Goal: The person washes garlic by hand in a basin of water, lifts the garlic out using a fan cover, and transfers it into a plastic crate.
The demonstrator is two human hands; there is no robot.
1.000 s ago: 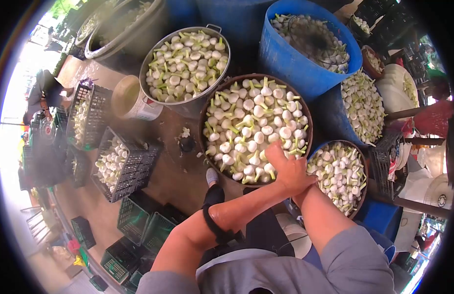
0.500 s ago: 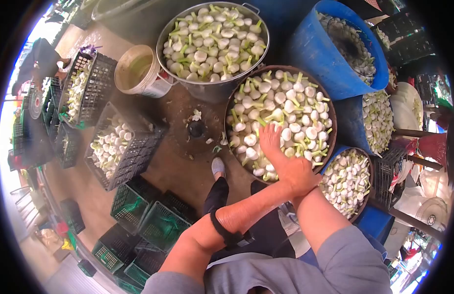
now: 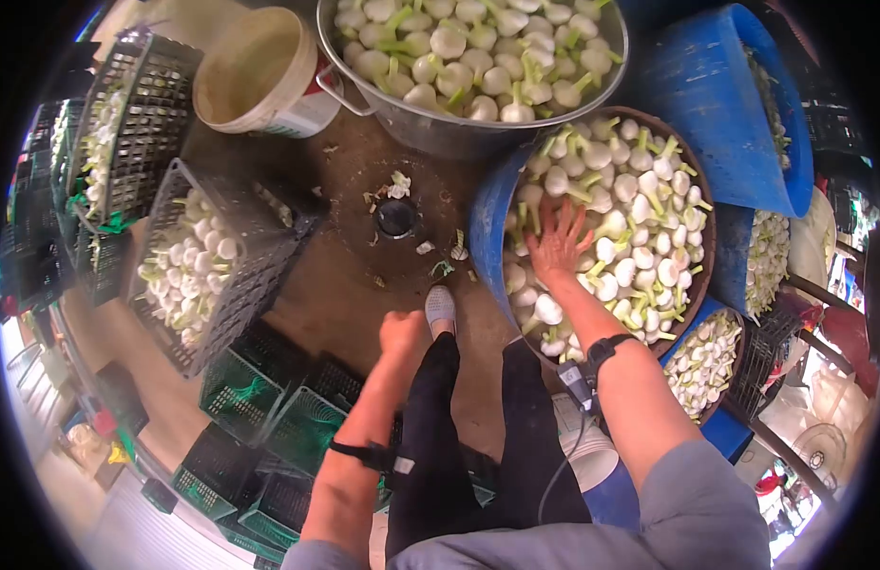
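A person's right hand (image 3: 557, 243) lies flat, fingers spread, on garlic bulbs (image 3: 630, 218) heaped in a round brown basket (image 3: 703, 249), gripping none. The left hand (image 3: 400, 334), a closed empty fist, hangs left of the basket. Sorting appears far from finished; the basket remains full.

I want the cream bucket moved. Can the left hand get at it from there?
Probably, with a stretch: the left hand hangs fisted above bare floor, and nothing stands between it and the cream bucket, which sits far forward.

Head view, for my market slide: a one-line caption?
Right hand spread on white garlic bulbs in a round tub; left hand fisted.
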